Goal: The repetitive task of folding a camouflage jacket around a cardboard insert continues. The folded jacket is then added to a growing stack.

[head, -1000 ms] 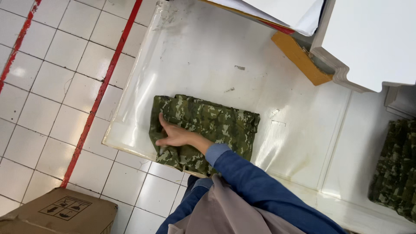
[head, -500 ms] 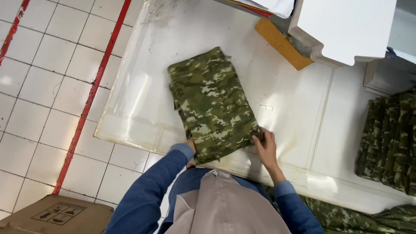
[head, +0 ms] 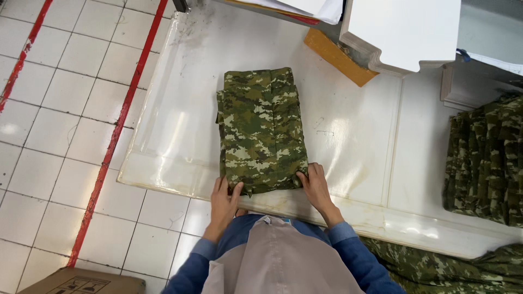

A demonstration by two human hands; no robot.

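My left hand (head: 224,200) and my right hand (head: 316,188) both rest at the near end of a folded camouflage garment (head: 261,130) that lies on the glossy white worktop (head: 174,125). The garment is folded into a long rectangle, and its long axis runs straight away from me, from the worktop's near edge toward the far side. So the cloth lies directly ahead of both hands, with its near short edge between them.

The left grip sits at the near left corner, fingers loosely spread and laid flat on the cloth's edge, with the thumb (head: 237,189) pointing in toward the fabric. The right grip is at the near right corner, fingers curled together against the fold; I cannot tell whether they pinch the cloth or only press on it. Both hands are about equally near, each on its own corner.

A stack of folded camouflage garments (head: 485,163) stands well apart to my right, cut off by the frame edge. More loose camouflage cloth (head: 447,269) hangs below the worktop edge, partly hidden by my right sleeve. A tan wooden block (head: 339,55) lies beyond the garment under a white board (head: 406,30). On the tiled floor (head: 65,109) a cardboard box (head: 81,283) is only partly in view. The garment's underside and inner folds are hidden.
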